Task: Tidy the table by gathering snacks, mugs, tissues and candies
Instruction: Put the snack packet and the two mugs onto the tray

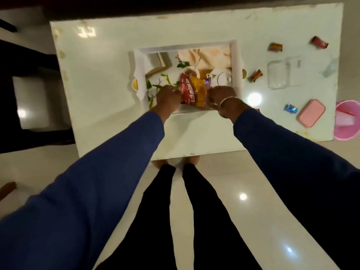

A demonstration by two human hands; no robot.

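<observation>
The red and yellow snack packet [191,90] reads "ALOO BHUJIA SEV", partly blurred.

Pink bin [345,121] beside the white table [101,75]; dark chair [29,78].

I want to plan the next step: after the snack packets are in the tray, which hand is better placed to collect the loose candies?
The right hand. The candies lie on the table to the right of the tray, on that hand's side; the left hand would have to cross over.
</observation>
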